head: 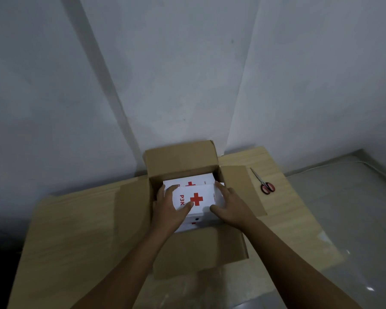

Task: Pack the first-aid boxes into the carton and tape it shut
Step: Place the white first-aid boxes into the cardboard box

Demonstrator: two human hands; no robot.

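First-aid box [197, 198], white, red cross and "P3K" on top face, held between both hands over open carton [183, 162]. Left hand [169, 206] curls round box's left edge, thumb lying across top near cross. Right hand [228, 204] grips right edge, thumb at near corner. Box sits partly inside carton mouth, above other white boxes; second first-aid box [187, 182] lies behind it, further in. Carton flaps spread outward on wooden table [76, 230]. Red-handled scissors [264, 184] lie on table, right of carton, well apart.
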